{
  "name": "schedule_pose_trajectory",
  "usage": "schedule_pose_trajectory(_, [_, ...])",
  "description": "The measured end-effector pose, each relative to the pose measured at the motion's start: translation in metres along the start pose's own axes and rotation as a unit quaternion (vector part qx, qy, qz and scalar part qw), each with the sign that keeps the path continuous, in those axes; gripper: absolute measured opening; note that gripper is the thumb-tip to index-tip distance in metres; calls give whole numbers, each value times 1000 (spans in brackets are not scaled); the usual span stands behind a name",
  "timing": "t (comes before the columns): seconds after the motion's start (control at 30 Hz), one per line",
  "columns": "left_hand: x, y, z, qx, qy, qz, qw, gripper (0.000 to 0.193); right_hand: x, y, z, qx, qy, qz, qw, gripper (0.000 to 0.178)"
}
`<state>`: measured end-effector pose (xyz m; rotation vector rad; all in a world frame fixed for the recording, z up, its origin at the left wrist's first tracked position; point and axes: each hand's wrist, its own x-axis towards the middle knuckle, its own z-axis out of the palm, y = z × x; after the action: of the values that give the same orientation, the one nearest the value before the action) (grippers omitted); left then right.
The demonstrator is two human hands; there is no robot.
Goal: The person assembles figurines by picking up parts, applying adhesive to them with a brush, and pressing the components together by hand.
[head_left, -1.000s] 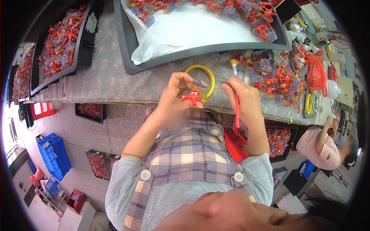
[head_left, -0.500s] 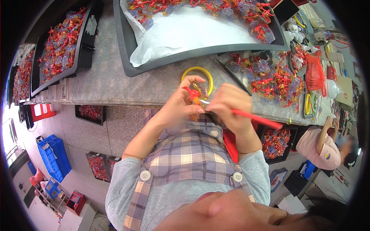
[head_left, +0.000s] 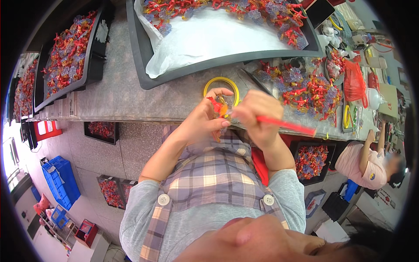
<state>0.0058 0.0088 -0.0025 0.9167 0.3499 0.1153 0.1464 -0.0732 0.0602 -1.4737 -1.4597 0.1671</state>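
Note:
My left hand (head_left: 201, 117) pinches a small red, orange and clear plastic figurine (head_left: 217, 106) between thumb and fingers, just over the table's near edge. Closed round a red-handled tool (head_left: 290, 126), my right hand (head_left: 262, 114) is beside it, the handle sticking out to the right. The tool's pale tip meets or nearly meets the figurine; blur hides its exact shape. Right behind the left fingers lies a yellow ring (head_left: 210, 83), like a roll of tape. Loose figurines (head_left: 312, 89) in red, yellow and clear purple lie heaped to the right of my hands.
A black tray (head_left: 192, 68) with white lining and figurines fills the table's far middle. Another full tray (head_left: 89, 81) stands at left. A dark pen-like stick (head_left: 257, 81) lies beside the heap. Filled trays (head_left: 312, 181) sit below table level. A co-worker (head_left: 362, 163) is at far right.
The red-handled tool has shifted slightly left and down against the figurine, its pale tip less visible. Both hands keep their hold. The co-worker's arms have moved.

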Motion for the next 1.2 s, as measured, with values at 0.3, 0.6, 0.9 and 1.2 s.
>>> schedule_pose_trajectory(0.3, [0, 9, 1, -5, 4, -38, 999, 73, -6, 0, 1, 46, 13, 6, 999, 18])
schedule_pose_trajectory(0.6, [1, 6, -1, -18, -16, -20, 1000, 64, -9, -2, -3, 86, 15, 83, 993, 19])
schedule_pose_trajectory(0.9, [6, 3, 1, 41, -17, 34, 998, 65, -7, -4, 5, 22, -6, 22, 1000, 17])
schedule_pose_trajectory(1.2, [6, 14, 3, 40, -17, 16, 999, 68, -3, 6, -4, 24, 50, 25, 998, 28])
